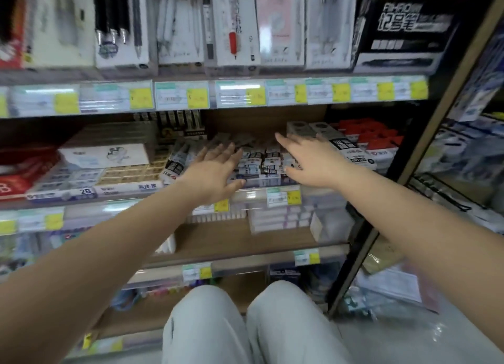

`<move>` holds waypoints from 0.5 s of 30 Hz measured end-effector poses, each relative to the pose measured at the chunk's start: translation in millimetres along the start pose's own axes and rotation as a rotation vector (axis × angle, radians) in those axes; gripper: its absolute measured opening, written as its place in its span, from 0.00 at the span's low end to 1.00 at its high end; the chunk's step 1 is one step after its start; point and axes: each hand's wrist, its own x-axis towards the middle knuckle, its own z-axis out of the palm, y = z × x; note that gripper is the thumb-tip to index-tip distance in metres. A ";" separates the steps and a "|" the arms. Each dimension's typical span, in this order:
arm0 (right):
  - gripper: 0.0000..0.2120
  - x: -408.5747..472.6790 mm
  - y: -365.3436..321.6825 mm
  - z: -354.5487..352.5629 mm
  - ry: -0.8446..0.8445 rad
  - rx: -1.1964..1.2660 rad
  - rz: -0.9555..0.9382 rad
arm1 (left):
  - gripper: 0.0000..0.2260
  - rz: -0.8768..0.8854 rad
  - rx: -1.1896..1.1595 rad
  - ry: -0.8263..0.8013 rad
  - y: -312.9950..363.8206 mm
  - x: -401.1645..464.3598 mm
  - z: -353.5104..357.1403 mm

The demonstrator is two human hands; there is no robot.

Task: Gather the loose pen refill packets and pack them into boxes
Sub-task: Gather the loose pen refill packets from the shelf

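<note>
Reaching: two hands, left hand [215, 170] and right hand [313, 162]; perhaps a dozen blurred refill packets [261, 162].

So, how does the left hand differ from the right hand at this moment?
The left hand lies over the left part of the refill packets, while the right hand lies over their right part, next to the grey boxes. The left hand's fingers lie close together; the right hand's fingers are spread wider. Both hands are open, palm down, reach into the same shelf and hold nothing.
</note>
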 end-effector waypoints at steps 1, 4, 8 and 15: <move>0.34 -2.6 2.8 -1.6 0.001 -0.014 0.014 | 0.32 0.007 -0.003 0.000 1.5 2.4 -2.6; 0.33 -10.3 14.6 -7.5 0.000 -0.031 0.061 | 0.31 0.045 -0.015 0.004 11.9 13.3 -10.3; 0.33 -14.3 31.2 -8.3 -0.033 -0.038 0.080 | 0.31 0.051 -0.028 -0.010 27.8 31.8 -15.6; 0.31 -6.4 58.6 -12.6 -0.047 0.001 0.072 | 0.31 -0.021 -0.073 -0.112 46.7 61.9 -15.7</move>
